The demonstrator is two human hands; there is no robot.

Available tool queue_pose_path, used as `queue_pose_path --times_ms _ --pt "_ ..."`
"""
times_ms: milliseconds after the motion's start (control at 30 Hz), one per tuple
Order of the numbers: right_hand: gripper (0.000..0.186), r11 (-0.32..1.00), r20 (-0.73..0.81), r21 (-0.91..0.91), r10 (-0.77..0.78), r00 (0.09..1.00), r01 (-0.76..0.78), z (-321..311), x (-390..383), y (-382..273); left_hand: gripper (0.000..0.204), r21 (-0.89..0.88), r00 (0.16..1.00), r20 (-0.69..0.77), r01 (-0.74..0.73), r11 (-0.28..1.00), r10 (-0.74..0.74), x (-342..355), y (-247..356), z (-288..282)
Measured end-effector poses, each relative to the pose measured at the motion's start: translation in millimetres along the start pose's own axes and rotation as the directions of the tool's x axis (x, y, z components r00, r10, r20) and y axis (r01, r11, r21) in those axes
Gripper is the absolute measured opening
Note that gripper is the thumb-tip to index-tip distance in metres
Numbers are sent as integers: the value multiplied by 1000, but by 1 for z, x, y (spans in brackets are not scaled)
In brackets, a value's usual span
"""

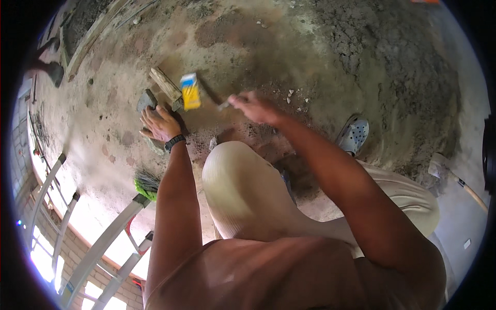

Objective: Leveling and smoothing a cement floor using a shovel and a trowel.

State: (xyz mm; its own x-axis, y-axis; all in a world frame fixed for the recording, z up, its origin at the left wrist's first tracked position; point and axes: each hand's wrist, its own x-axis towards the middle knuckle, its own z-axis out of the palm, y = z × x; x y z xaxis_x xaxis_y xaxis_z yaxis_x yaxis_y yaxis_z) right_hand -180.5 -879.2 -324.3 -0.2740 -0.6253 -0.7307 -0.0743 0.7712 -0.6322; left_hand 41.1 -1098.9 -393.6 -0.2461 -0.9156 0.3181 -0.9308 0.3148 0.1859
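Note:
My left hand (pixel 161 124) lies with spread fingers over a grey stone-like block (pixel 147 100) on the dirty floor, a dark watch on its wrist. Blurred by motion, my right hand (pixel 254 107) is a little above the floor to the right, thumb and fingers closed on a small greyish piece (pixel 223 106) whose kind I cannot make out. Between the hands stands or lies a yellow, blue and white box (pixel 190 92). Beside it, a rough length of wood (pixel 165 84) touches a small grey lump (pixel 177 105) at its near end.
Ladder legs (pixel 103 250) rise at the lower left, near a green-edged brush (pixel 146 186). A long plank (pixel 93 39) lies at the far left. White chips (pixel 298 96) are scattered right of my hand. A wooden-handled tool (pixel 469 194) rests at the right, and my perforated shoe (pixel 355 133) stands nearer.

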Motion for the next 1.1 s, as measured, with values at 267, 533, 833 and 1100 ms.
queue_pose_path --times_ms 267,533,833,1100 --pt "71 937 243 339 1 970 -86 2 -16 -9 46 2 1000 -9 -7 1000 7 -4 -26 -5" --pt "75 989 74 107 -107 992 98 13 41 -95 49 138 1000 -5 -12 990 13 0 -36 -17" --pt "55 922 -156 386 38 987 25 -128 90 -37 54 142 999 3 -33 989 32 -1 -26 -16" --pt "41 994 -401 101 71 914 -33 -142 -32 -10 55 158 1000 8 -17 987 16 1 -23 -20"
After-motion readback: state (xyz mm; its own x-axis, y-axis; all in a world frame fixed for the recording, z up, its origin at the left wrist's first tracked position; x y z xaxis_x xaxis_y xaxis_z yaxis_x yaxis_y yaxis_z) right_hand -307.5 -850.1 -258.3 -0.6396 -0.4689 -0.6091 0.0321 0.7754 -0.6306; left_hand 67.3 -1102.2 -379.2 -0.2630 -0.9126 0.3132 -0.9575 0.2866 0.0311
